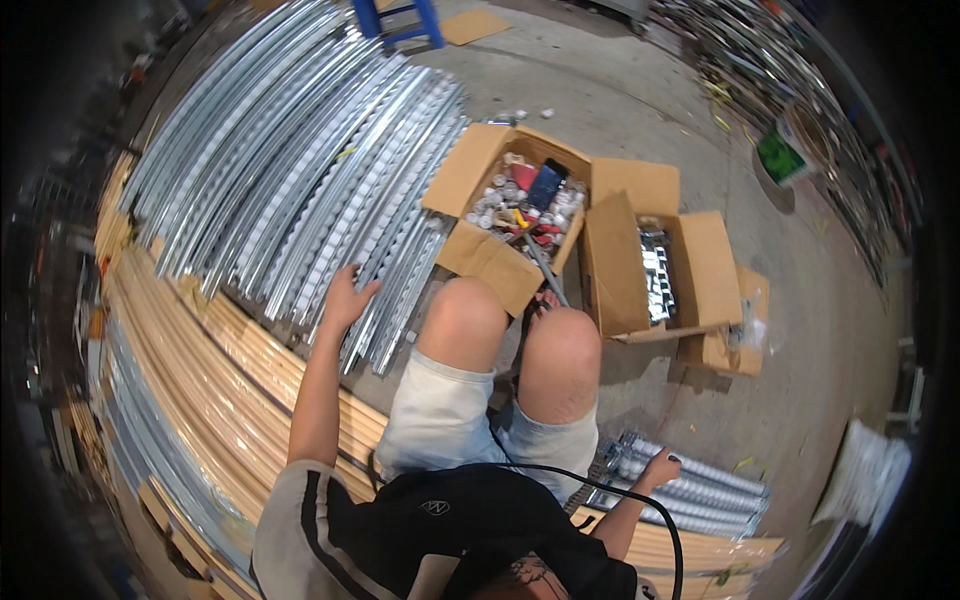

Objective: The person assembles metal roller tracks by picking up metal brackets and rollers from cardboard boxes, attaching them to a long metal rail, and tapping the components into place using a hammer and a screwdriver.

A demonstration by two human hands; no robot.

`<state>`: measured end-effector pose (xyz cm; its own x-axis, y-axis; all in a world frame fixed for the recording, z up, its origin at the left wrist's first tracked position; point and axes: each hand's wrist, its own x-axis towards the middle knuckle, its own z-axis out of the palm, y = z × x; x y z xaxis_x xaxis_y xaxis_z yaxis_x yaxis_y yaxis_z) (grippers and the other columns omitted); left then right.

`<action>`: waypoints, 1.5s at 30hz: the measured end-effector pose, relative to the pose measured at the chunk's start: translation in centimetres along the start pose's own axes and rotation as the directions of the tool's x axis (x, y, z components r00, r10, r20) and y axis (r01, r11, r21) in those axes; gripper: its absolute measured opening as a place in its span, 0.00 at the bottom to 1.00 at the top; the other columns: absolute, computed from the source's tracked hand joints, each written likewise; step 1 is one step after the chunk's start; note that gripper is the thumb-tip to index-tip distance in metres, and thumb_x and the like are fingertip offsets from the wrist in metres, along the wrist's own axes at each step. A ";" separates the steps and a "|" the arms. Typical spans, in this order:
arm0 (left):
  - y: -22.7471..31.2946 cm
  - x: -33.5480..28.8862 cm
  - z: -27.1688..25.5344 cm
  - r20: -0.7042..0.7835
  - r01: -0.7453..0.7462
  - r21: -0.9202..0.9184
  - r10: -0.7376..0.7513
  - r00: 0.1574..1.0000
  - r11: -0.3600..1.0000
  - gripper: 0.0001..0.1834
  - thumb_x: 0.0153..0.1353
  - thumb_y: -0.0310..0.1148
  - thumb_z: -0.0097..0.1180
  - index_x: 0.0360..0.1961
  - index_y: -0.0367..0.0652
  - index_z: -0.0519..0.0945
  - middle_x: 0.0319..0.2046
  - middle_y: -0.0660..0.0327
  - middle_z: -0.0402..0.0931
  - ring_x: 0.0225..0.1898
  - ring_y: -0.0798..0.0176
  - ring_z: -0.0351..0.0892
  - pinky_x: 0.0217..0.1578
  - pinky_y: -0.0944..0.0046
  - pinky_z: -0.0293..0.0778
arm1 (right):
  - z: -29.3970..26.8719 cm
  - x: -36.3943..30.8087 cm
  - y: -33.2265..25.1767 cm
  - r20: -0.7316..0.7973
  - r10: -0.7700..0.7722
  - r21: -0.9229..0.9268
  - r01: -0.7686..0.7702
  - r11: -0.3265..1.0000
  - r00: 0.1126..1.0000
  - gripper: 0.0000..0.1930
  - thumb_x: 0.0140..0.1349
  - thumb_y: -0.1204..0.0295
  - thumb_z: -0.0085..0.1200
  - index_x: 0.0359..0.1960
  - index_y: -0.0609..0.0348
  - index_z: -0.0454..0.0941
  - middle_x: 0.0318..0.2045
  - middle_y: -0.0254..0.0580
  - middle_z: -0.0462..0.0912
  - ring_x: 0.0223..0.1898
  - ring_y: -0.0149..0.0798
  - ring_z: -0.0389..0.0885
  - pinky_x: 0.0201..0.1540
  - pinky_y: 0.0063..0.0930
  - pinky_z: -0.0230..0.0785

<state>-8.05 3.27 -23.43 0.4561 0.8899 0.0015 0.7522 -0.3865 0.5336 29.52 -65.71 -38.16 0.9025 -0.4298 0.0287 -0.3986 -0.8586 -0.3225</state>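
Observation:
My left hand is over the near ends of a wide stack of silvery metal rails, thumb held apart from the fingers. It looks open, touching or just above the rails; nothing shows in its grasp. Off to my right, my right hand is at a smaller bundle of metal rails with white strips along them. Its fingers are curled, with a small dark spot at their tips; what they hold, if anything, is not clear.
Beyond my knees an open carton holds small whitish parts, a dark phone and a rod. Beside it another carton contains shiny metal pieces. Long wrapped beige profiles lie at left. A bucket stands at far right.

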 end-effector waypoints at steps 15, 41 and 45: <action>-11.7 12.1 -4.2 -0.465 0.325 0.291 -0.164 0.870 0.900 0.37 0.62 0.51 0.64 0.62 0.34 0.71 0.61 0.41 0.68 0.63 0.40 0.66 0.62 0.44 0.65 | -1.6 5.5 -6.5 -0.030 -0.305 0.163 0.306 0.938 0.952 0.16 0.59 0.68 0.64 0.40 0.72 0.81 0.34 0.59 0.86 0.37 0.50 0.85 0.44 0.46 0.75; -20.1 22.6 -22.9 -0.554 0.500 0.542 -0.159 0.817 0.676 0.33 0.66 0.65 0.52 0.55 0.47 0.79 0.60 0.46 0.72 0.63 0.45 0.69 0.59 0.46 0.67 | 2.8 -4.5 -27.0 0.465 -0.622 0.175 0.623 0.762 0.630 0.24 0.58 0.58 0.67 0.41 0.73 0.80 0.37 0.62 0.85 0.40 0.56 0.84 0.46 0.48 0.76; -20.3 22.4 -22.5 -0.570 0.476 0.506 -0.135 0.810 0.719 0.34 0.64 0.63 0.56 0.54 0.44 0.79 0.60 0.43 0.71 0.62 0.43 0.70 0.58 0.45 0.69 | 3.4 -4.6 -28.4 0.482 -0.633 0.182 0.637 0.749 0.606 0.24 0.58 0.59 0.67 0.41 0.73 0.80 0.37 0.62 0.85 0.40 0.56 0.84 0.46 0.48 0.76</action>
<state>-23.79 36.47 -15.18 -0.0032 0.9116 0.4111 0.9988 0.0231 -0.0434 37.27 -38.43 -32.33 0.8777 0.4175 -0.2351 0.3062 -0.8661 -0.3951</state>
